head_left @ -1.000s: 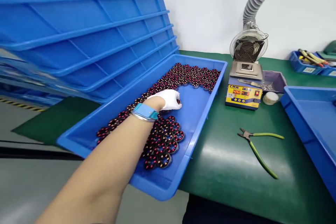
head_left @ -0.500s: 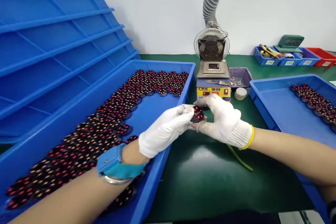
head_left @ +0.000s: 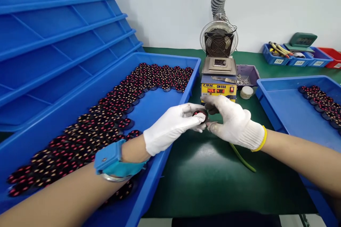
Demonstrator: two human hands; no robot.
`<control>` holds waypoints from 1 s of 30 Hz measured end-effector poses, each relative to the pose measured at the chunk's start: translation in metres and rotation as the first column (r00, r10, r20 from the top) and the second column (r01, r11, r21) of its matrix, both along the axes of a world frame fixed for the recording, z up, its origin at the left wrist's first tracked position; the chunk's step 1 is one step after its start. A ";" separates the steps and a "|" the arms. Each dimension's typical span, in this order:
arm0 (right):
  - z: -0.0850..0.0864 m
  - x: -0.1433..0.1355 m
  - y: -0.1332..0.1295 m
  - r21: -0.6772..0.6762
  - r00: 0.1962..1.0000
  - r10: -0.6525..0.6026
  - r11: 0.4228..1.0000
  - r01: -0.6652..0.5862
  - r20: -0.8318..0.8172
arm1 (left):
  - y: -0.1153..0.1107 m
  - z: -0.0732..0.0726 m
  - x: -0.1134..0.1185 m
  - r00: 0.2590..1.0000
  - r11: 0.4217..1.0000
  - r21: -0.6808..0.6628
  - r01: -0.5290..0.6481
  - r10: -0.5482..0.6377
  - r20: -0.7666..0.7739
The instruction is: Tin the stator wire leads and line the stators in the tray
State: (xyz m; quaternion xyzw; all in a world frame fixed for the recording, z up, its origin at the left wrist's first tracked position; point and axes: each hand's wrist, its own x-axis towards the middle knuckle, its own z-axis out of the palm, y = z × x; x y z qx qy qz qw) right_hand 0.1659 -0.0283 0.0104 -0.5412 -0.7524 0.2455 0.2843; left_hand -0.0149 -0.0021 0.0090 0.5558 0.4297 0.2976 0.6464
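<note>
My white-gloved left hand grips a small round black part with red marks, fingers pressed on its sides. Beside it on the right, my gloved right hand has its thumb and fingers apart, the fingertips close to the part; no object shows between them. Both hands are just in front of the yellow and blue soldering pot, whose red display is lit. Many similar black parts with red and tan marks lie in the large blue tray at the left.
Stacked blue trays lean at the left. Another blue tray with similar parts stands right. Behind are a purple bin, a round white container, small bins and a fan under a hose. A green strip lies in front.
The part has tilted in my left hand, so its marked face shows less. My right hand has drawn slightly away to the right, and its fingers have opened. The view has shifted a little.
</note>
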 end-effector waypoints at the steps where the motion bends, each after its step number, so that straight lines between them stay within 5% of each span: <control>1: -0.001 -0.001 0.001 -0.086 0.995 -0.039 0.996 0.031 -0.091 | 0.000 0.000 0.000 1.000 1.000 -0.003 -0.026 0.026 0.005; 5: -0.004 -0.001 0.004 -0.406 0.920 -0.052 0.906 -0.120 -0.389 | 0.000 -0.002 -0.002 0.992 0.992 0.067 -0.109 0.113 -0.053; 12: 0.006 -0.002 -0.002 -0.504 0.887 -0.133 0.855 -0.122 -0.442 | -0.004 -0.002 -0.003 0.951 0.908 0.416 -0.047 0.168 -0.258; 15: 0.011 -0.003 -0.002 -0.559 0.861 -0.184 0.818 -0.134 -0.475 | -0.009 0.006 -0.005 0.961 0.917 0.399 0.017 0.095 -0.261; 20: 0.004 0.004 0.004 -0.550 0.902 -0.089 0.816 -0.178 -0.423 | -0.013 0.008 -0.011 0.934 0.923 0.225 0.313 -0.257 -0.247; 25: 0.001 0.006 0.006 -0.564 0.924 -0.085 0.811 -0.154 -0.374 | -0.011 0.001 -0.008 0.961 0.937 0.262 0.230 -0.176 -0.214; 30: 0.005 0.006 0.005 -0.558 0.898 0.006 0.782 -0.278 -0.439 | -0.008 0.009 -0.018 0.894 0.894 0.236 0.381 -0.291 -0.340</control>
